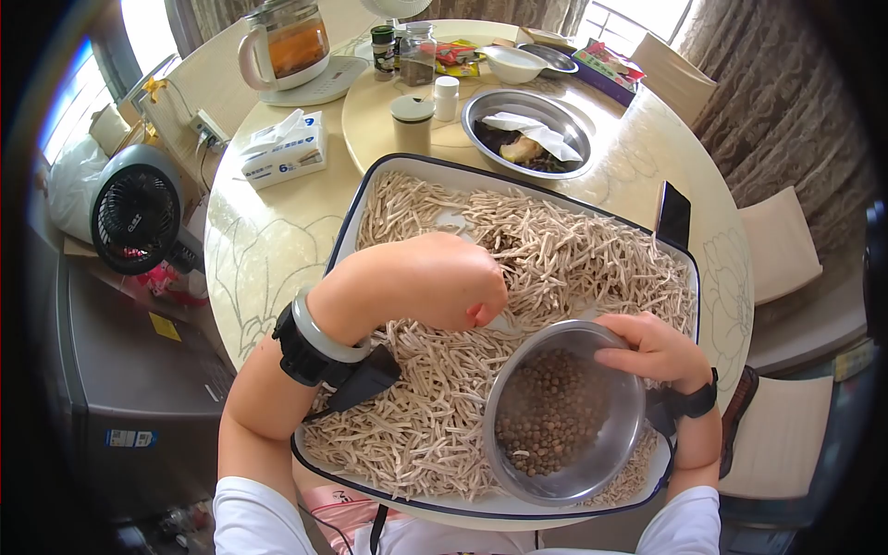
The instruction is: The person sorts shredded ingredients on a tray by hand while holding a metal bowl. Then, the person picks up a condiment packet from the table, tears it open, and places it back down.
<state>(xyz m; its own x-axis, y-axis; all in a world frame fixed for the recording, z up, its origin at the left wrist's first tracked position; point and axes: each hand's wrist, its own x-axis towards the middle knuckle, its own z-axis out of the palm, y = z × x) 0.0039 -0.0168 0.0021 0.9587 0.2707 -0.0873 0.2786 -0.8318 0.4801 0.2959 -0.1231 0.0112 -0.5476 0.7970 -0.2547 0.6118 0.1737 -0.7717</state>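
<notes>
A large white tray with a dark blue rim [356, 205] holds many pale, thin dried sticks [435, 444]. My left hand [444, 282] is bent over the sticks near the tray's middle, its fingers curled under and mostly hidden, so what they hold cannot be made out. Over the tray's right front part, a steel bowl [615, 435] is tilted, with small round brown pieces [546, 416] inside. My right hand [657, 347] grips the bowl's upper right rim, thumb inside and fingers along the edge.
Behind the tray are a steel bowl [578, 129] with peelings and tissue, a lidded jar [412, 129], a white bottle [446, 97] and a tissue box [287, 153]. A phone [673, 213] lies at the tray's right back edge. A glass kettle [291, 46] stands back left.
</notes>
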